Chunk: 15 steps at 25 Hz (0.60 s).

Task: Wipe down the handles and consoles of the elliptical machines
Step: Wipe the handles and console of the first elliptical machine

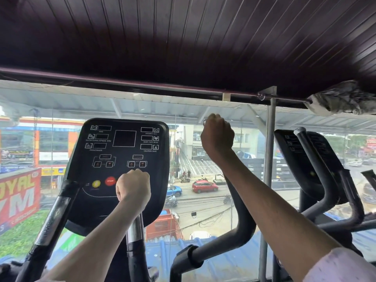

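Note:
The black console [122,151] of the elliptical machine faces me, with dark displays, a yellow button and a red STOP button. My left hand [133,188] grips the top of an upright handle [134,231] with a chrome section, just in front of the console's lower right. My right hand [217,135] is raised higher and grips the top end of the curved black right handle [242,222]. A taped black left handle [54,218] rises at the left, untouched. No cloth shows in either hand.
A second elliptical stands to the right with its own console [295,157] and handle [317,165]. A glass wall with a metal post [269,151] is directly ahead, street below. A grey bundled rag [341,101] sits on the rail under the dark ceiling.

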Tool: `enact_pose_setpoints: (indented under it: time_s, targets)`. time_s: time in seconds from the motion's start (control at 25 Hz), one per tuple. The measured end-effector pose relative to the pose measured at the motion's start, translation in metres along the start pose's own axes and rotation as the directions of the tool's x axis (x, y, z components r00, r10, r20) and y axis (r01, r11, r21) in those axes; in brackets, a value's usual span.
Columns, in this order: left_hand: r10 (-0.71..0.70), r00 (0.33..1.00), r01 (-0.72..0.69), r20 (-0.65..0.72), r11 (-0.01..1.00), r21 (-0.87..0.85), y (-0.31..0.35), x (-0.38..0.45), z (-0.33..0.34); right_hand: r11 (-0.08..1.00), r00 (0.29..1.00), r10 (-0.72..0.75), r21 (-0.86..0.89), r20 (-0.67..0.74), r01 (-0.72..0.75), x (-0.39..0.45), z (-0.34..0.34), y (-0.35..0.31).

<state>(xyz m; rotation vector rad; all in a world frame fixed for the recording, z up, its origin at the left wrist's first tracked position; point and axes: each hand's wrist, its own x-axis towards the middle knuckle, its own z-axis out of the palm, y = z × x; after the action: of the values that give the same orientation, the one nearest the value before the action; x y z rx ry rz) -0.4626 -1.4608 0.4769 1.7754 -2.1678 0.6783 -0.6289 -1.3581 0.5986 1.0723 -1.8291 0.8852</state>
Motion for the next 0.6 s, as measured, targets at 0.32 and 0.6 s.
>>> enact_pose_setpoints:
  time_s: [0.32, 0.6]
  targets:
    - [-0.013, 0.999, 0.012, 0.041, 0.999, 0.033, 0.001, 0.002, 0.000, 0.967, 0.997, 0.073, 0.248, -0.029, -0.064, -0.005, -0.009, 0.006]
    - [0.002, 0.999, -0.003, 0.034, 1.000, 0.016, 0.001, 0.003, 0.000, 0.674, 0.850, 0.186, 0.566, 0.492, -0.475, 0.050, -0.002, 0.025]
